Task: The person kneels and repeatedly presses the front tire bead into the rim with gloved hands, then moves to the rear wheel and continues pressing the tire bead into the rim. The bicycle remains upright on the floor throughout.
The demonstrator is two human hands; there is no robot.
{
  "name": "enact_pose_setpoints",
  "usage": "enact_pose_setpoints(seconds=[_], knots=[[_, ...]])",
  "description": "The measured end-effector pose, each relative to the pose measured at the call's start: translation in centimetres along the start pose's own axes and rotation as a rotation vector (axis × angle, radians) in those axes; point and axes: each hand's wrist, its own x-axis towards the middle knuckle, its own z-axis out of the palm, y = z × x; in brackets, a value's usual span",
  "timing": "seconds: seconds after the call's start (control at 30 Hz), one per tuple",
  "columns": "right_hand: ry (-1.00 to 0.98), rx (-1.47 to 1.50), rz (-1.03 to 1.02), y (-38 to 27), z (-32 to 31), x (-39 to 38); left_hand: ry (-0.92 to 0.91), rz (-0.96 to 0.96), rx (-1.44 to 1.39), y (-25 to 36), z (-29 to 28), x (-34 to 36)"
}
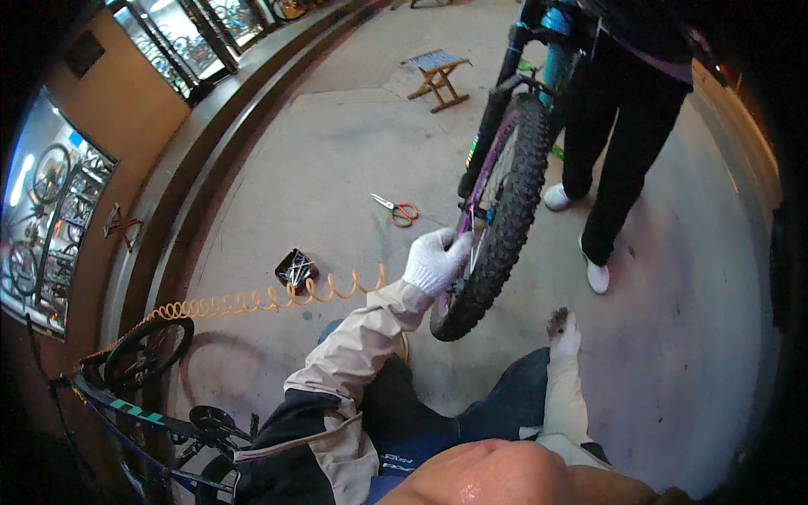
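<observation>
My left hand (436, 259), in a white knit glove, is at the side of a bicycle's front wheel (505, 215), close to the spokes. Its fingers are closed, and a thin pale piece shows by the thumb, but I cannot make out what is held. The wheel has a knobby black tire and a purple rim, and stands tilted under the black fork (497, 109). My right hand (564, 334), gloved and dark with dirt at the fingers, is beside my right knee, away from the wheel. How its fingers are set is too small to tell.
Scissors with red-orange handles (394, 210) lie left of the wheel. A small dark box (297, 269) holds metal pieces. A coiled orange hose (244, 301) stretches to another bicycle (143, 412). Beyond are a folding stool (436, 80) and a standing person (619, 126); a step (181, 168) borders the left.
</observation>
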Motion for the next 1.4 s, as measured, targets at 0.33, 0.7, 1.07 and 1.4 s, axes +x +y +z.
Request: enact_pose_setpoints(seconds=[0.33, 0.7, 1.07, 1.4], knots=[[0.022, -0.053, -0.042, -0.9, 1.1, -1.5, -0.004, 0.022, 0.071, 0.2, -0.1, 0.0], [0.052, -0.200, 0.060, -0.6, -0.6, -0.1, 0.025, 0.059, 0.011, -0.2, 0.0, 0.1], [0.077, -0.138, 0.073, -1.0, 0.6, -0.8, -0.028, 0.003, 0.069, 0.6, -0.7, -0.1], [0.132, -0.148, 0.047, -0.7, 0.3, -0.7, 0.004, -0.011, 0.024, 0.4, -0.3, 0.2]])
